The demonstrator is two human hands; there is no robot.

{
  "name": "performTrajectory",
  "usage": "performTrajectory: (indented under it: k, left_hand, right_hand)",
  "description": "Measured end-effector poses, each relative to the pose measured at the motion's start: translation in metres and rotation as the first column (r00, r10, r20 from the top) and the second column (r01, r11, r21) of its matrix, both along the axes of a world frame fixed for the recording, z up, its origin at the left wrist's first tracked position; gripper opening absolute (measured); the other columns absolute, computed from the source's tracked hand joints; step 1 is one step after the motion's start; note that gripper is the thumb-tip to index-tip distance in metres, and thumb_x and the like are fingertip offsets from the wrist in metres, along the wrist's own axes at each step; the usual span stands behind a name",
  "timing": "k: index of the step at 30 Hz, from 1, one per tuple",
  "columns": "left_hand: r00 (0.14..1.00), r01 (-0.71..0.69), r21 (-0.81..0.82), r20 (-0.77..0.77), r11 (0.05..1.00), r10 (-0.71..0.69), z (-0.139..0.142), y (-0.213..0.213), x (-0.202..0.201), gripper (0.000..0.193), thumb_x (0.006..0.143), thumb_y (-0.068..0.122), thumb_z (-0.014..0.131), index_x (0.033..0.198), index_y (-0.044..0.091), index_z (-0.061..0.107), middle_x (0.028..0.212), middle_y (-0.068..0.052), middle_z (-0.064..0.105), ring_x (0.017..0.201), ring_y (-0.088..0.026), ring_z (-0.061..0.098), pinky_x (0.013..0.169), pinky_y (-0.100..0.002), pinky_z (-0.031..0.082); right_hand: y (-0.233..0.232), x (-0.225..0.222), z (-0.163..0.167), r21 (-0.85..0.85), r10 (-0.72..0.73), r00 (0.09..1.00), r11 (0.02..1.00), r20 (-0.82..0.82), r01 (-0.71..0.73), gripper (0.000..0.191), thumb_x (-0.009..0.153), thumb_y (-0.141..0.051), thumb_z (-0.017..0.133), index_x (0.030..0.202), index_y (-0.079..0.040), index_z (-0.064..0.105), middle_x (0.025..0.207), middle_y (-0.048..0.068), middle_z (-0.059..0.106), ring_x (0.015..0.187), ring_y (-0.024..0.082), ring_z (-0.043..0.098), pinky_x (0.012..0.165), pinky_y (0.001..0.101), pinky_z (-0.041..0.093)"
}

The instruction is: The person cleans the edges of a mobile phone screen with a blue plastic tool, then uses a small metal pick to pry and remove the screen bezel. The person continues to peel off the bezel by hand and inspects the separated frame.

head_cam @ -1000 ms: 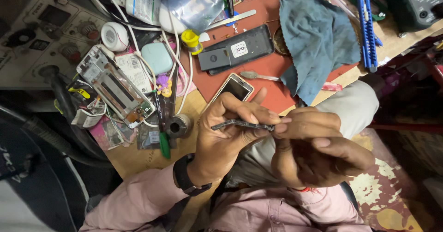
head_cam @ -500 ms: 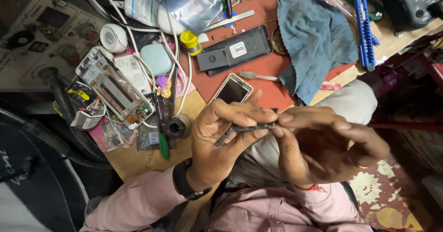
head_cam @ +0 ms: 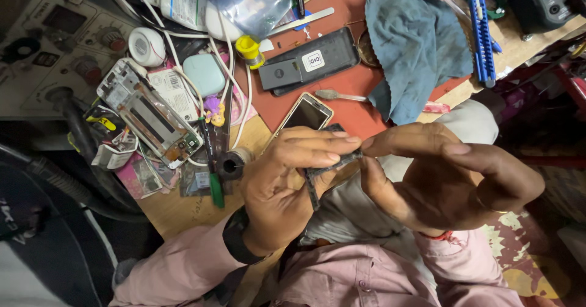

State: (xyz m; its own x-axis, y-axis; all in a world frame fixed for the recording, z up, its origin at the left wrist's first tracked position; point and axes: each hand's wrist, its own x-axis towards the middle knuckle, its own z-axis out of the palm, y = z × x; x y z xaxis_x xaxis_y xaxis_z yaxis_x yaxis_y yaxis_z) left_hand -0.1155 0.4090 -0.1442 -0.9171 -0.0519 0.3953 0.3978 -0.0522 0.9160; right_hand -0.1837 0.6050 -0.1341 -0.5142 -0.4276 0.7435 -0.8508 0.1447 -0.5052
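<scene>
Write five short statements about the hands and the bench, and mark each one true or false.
1. Both hands hold a thin dark frame. True.
2. The left hand wears a dark wristband. True.
3. The blue cloth lies over the phone. False: the cloth lies apart, farther back on the red mat, and the phone is uncovered.
4. The right hand holds a screwdriver. False: its fingertips pinch the frame's end.
5. A yellow cap sits beside the white cables. True.
</scene>
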Motion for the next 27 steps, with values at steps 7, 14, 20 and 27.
performTrajectory:
  k: [7, 14, 20, 27]
  left_hand:
    - [0.999, 0.006, -0.02, 0.044, 1.0, -0.005, 0.0, -0.001, 0.004, 0.026, 0.099, -0.012, 0.072, 0.113, 0.005, 0.059, 0.118, -0.014, 0.076, 0.11, -0.016, 0.071, 0.097, -0.027, 0.056]
    - [0.997, 0.067, 0.023, 0.039, 0.998, -0.068, -0.003, -0.004, 0.005, 0.024, 0.101, -0.012, 0.07, 0.112, 0.004, 0.057, 0.12, -0.016, 0.073, 0.114, -0.02, 0.071, 0.1, -0.027, 0.057]
    - [0.987, 0.071, 0.198, 0.128, 0.978, -0.098, -0.01, 0.005, 0.007, 0.023, 0.104, -0.011, 0.069, 0.114, 0.002, 0.052, 0.119, -0.023, 0.071, 0.111, -0.022, 0.072, 0.098, -0.03, 0.061]
    - [0.975, 0.092, 0.31, 0.163, 0.946, -0.148, -0.013, 0.005, 0.01, 0.022, 0.105, -0.01, 0.067, 0.113, 0.002, 0.051, 0.119, -0.022, 0.069, 0.116, -0.023, 0.071, 0.103, -0.032, 0.062]
  right_hand:
    - [0.007, 0.018, -0.032, -0.089, -0.109, 0.993, 0.99, 0.043, 0.113, 0.062, 0.082, 0.001, 0.085, 0.119, 0.002, 0.035, 0.096, 0.012, 0.067, 0.085, 0.012, 0.068, 0.076, 0.0203, 0.052]
    - [-0.034, 0.002, 0.036, 0.025, -0.148, 0.985, 0.989, 0.089, 0.147, 0.054, 0.082, -0.001, 0.082, 0.114, 0.001, 0.04, 0.094, 0.006, 0.066, 0.083, 0.01, 0.065, 0.077, 0.0218, 0.049]
    - [-0.039, 0.004, 0.014, -0.157, -0.098, 0.991, 0.981, 0.092, 0.111, 0.06, 0.073, 0.012, 0.075, 0.124, -0.001, 0.046, 0.091, 0.016, 0.067, 0.071, 0.019, 0.068, 0.061, 0.0285, 0.05]
    - [-0.01, 0.034, -0.04, -0.227, -0.177, 0.962, 0.948, 0.209, 0.224, 0.036, 0.08, 0.014, 0.076, 0.112, 0.005, 0.063, 0.095, 0.021, 0.07, 0.073, 0.025, 0.071, 0.064, 0.027, 0.054]
